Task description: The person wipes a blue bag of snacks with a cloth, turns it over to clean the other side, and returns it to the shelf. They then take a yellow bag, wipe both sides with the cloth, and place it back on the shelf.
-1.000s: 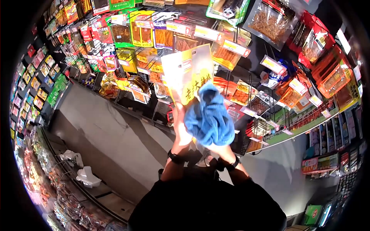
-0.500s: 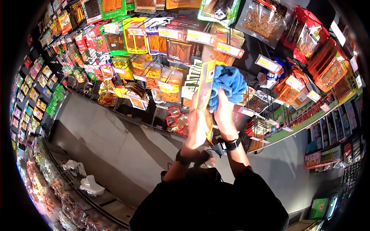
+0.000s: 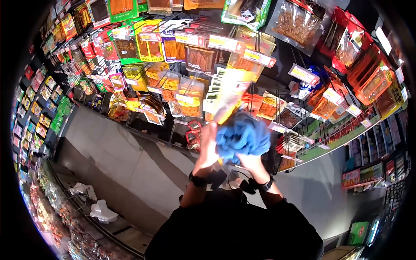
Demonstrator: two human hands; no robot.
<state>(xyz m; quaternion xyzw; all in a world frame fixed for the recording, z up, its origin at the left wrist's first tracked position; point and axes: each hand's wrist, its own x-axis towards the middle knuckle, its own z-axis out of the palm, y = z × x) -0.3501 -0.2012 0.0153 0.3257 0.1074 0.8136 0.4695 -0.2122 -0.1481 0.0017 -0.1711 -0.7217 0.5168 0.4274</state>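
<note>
The right hand [image 3: 251, 162] is gripping a bunched blue cloth [image 3: 242, 136], its fingers closed under it. The left hand [image 3: 208, 145] is clamping the lower end of a yellow packet [image 3: 232, 93] and holding it upright; the cloth is pressing against the packet's lower part. Behind them, snack bags [image 3: 190, 93] are hanging on a wire rack [image 3: 299, 143], with price tags [image 3: 225, 43] along its upper rows.

bright blue bunched terry cloth [image 3: 242, 136] up front, against a yellow-and-orange flat plastic snack packet [image 3: 231, 93]. behind, yellow price tags with red bands [image 3: 225, 43] across the hooks, a green-edged panda-print bag [image 3: 245, 13] on top, grey smooth floor [image 3: 125, 156] below.
</note>
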